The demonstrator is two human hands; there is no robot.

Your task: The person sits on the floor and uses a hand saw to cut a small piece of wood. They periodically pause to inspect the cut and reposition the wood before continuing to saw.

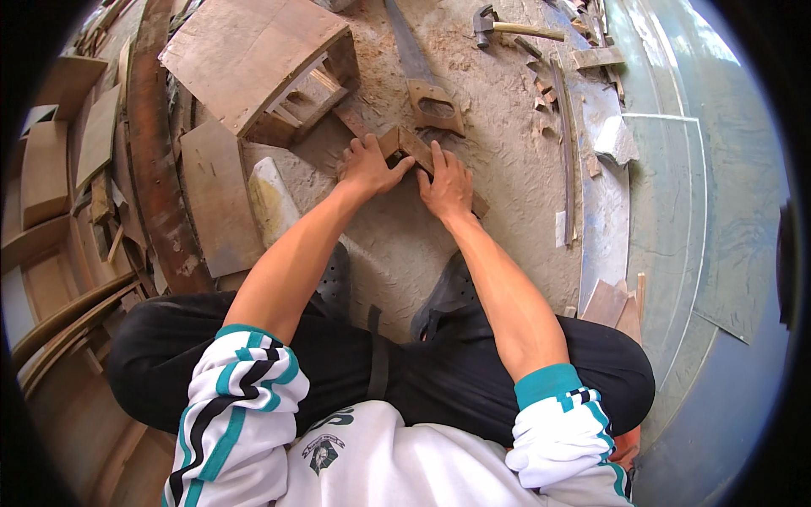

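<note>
currently gripping 2 brown, narrow wooden strips (416, 149), meeting at a corner down at the dusty brown floor (524, 203), between bent fingers and thumbs of left hand (369, 166) and right hand (448, 184), near a grey-bladed, wooden-handled handsaw (415, 63).

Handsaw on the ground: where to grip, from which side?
Probably the wooden handle, from the wearer's side. It has a hand-sized opening and lies nearest the wearer, while the blade points away toward the top of the view.
</note>
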